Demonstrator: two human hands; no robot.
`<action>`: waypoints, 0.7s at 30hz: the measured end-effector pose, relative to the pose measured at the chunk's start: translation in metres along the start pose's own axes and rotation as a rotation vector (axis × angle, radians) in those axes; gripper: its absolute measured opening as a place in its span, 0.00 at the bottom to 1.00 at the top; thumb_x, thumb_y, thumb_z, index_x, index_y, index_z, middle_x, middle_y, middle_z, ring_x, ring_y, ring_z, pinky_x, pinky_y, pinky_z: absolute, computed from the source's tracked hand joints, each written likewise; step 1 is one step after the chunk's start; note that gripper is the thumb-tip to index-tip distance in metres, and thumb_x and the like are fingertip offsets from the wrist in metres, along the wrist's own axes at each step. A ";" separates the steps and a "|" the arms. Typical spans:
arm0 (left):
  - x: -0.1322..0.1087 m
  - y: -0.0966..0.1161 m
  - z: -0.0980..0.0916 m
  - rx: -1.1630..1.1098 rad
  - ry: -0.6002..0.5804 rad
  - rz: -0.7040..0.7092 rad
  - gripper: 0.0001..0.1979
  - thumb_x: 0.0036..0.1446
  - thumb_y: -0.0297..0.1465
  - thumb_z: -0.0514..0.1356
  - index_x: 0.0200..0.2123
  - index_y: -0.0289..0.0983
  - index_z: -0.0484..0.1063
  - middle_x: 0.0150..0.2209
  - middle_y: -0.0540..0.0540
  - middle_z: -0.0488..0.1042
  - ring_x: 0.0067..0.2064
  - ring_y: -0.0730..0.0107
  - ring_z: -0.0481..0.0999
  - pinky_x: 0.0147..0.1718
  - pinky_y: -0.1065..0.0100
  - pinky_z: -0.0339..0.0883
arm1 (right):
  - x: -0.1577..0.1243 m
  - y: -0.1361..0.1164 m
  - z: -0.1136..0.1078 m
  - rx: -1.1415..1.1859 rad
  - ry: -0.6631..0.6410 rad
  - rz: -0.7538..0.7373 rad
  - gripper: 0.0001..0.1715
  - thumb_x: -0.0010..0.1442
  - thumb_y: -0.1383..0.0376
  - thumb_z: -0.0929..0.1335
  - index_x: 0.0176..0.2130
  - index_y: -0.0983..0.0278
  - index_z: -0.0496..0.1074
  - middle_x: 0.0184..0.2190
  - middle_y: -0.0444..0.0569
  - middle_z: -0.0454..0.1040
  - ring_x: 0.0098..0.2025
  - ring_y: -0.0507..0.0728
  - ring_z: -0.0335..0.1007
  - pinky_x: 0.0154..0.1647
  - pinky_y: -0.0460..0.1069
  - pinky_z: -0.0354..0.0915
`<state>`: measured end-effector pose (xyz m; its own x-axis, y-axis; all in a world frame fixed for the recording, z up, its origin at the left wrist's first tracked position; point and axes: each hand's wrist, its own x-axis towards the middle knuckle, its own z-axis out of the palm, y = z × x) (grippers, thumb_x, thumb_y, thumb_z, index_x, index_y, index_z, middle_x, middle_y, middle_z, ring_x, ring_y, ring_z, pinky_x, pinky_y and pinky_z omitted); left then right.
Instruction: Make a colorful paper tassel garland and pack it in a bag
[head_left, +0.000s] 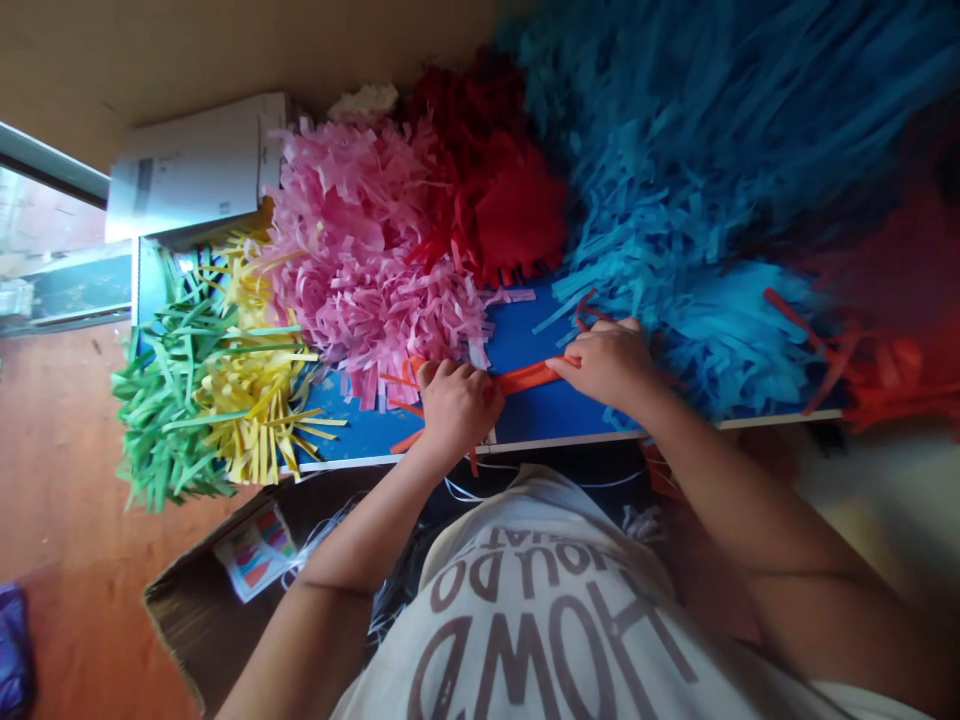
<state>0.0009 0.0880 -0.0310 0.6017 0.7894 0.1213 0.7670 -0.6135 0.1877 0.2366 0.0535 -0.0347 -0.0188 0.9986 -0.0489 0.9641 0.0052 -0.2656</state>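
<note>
The left hand point(457, 405) and right hand point(611, 365), at lower center of the frame, pinch an orange paper strip point(529, 378) between curled fingers, holding it over a blue board point(525, 340). Pink fringe point(360, 260) lies above the left hand and blue fringe point(727, 340) beside the right. Red fringe point(510, 215) sits farther up, with yellow point(255, 430) and green fringe point(165, 410) at left.

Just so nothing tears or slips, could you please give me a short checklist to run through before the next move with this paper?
Narrow orange paper strip held between both hands: ok.
Left hand closed on the strip: ok.
Right hand closed on the strip: ok.
Strip free of tears: cannot tell, the hands cover parts of it.
Flat blue board beneath the hands: ok.
Light-blue paper fringe clear of the right hand: cannot tell.
</note>
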 end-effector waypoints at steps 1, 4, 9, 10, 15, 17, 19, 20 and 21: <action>-0.001 0.000 0.001 0.003 -0.007 -0.012 0.13 0.60 0.34 0.61 0.23 0.38 0.72 0.24 0.45 0.75 0.34 0.59 0.71 0.44 0.52 0.59 | 0.001 0.001 0.000 -0.006 -0.006 0.004 0.24 0.63 0.51 0.69 0.21 0.61 0.74 0.24 0.48 0.78 0.35 0.58 0.66 0.40 0.54 0.48; -0.003 0.003 0.001 0.029 -0.004 -0.056 0.12 0.61 0.34 0.60 0.26 0.38 0.74 0.26 0.44 0.76 0.36 0.56 0.72 0.46 0.50 0.58 | 0.003 0.001 -0.003 -0.013 -0.041 0.036 0.27 0.63 0.49 0.69 0.20 0.61 0.73 0.23 0.49 0.76 0.35 0.59 0.66 0.39 0.54 0.48; -0.007 0.004 -0.002 -0.005 0.033 0.158 0.10 0.65 0.29 0.58 0.45 0.43 0.78 0.46 0.44 0.80 0.48 0.55 0.73 0.51 0.51 0.57 | -0.009 -0.017 -0.012 -0.105 0.225 0.020 0.15 0.64 0.54 0.70 0.33 0.61 0.76 0.36 0.53 0.79 0.42 0.62 0.66 0.44 0.56 0.48; -0.006 0.002 -0.002 -0.011 0.017 0.235 0.10 0.66 0.29 0.57 0.44 0.44 0.78 0.45 0.45 0.80 0.48 0.56 0.73 0.51 0.52 0.57 | -0.015 -0.021 -0.012 -0.118 0.266 -0.061 0.12 0.66 0.57 0.68 0.36 0.61 0.76 0.38 0.53 0.79 0.42 0.61 0.66 0.46 0.57 0.48; -0.004 -0.009 -0.002 -0.024 0.004 0.382 0.10 0.67 0.29 0.57 0.43 0.43 0.79 0.40 0.47 0.81 0.47 0.58 0.73 0.55 0.51 0.56 | -0.035 -0.019 -0.004 -0.085 0.275 -0.375 0.12 0.68 0.67 0.65 0.36 0.61 0.78 0.32 0.46 0.79 0.38 0.56 0.68 0.45 0.56 0.48; -0.002 -0.012 -0.001 -0.021 0.008 0.392 0.11 0.67 0.28 0.56 0.43 0.42 0.79 0.40 0.47 0.81 0.47 0.59 0.74 0.56 0.50 0.56 | -0.035 -0.013 -0.005 -0.078 0.315 -0.423 0.08 0.67 0.66 0.67 0.40 0.61 0.78 0.37 0.46 0.81 0.42 0.57 0.69 0.47 0.57 0.48; -0.001 -0.011 -0.001 -0.009 0.011 0.372 0.10 0.66 0.28 0.56 0.42 0.41 0.79 0.39 0.46 0.81 0.47 0.58 0.74 0.57 0.49 0.55 | -0.030 -0.011 -0.006 -0.086 0.294 -0.513 0.08 0.67 0.66 0.67 0.42 0.61 0.78 0.40 0.47 0.81 0.46 0.58 0.70 0.49 0.57 0.47; 0.001 -0.009 -0.001 -0.002 0.014 0.356 0.10 0.65 0.28 0.57 0.40 0.40 0.79 0.38 0.46 0.81 0.47 0.58 0.74 0.58 0.48 0.55 | -0.027 -0.012 -0.007 -0.099 0.269 -0.550 0.09 0.67 0.67 0.67 0.42 0.62 0.78 0.40 0.47 0.82 0.46 0.58 0.69 0.48 0.57 0.47; 0.002 -0.007 -0.002 0.003 0.019 0.345 0.10 0.64 0.28 0.57 0.39 0.40 0.80 0.37 0.45 0.81 0.47 0.57 0.74 0.58 0.47 0.54 | -0.023 -0.014 -0.007 -0.114 0.242 -0.571 0.10 0.68 0.67 0.66 0.41 0.62 0.78 0.39 0.47 0.82 0.44 0.57 0.69 0.48 0.57 0.47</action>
<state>-0.0039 0.0934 -0.0305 0.8217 0.5355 0.1950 0.5197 -0.8445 0.1293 0.2256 0.0309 -0.0235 -0.4917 0.8201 0.2928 0.8420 0.5335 -0.0802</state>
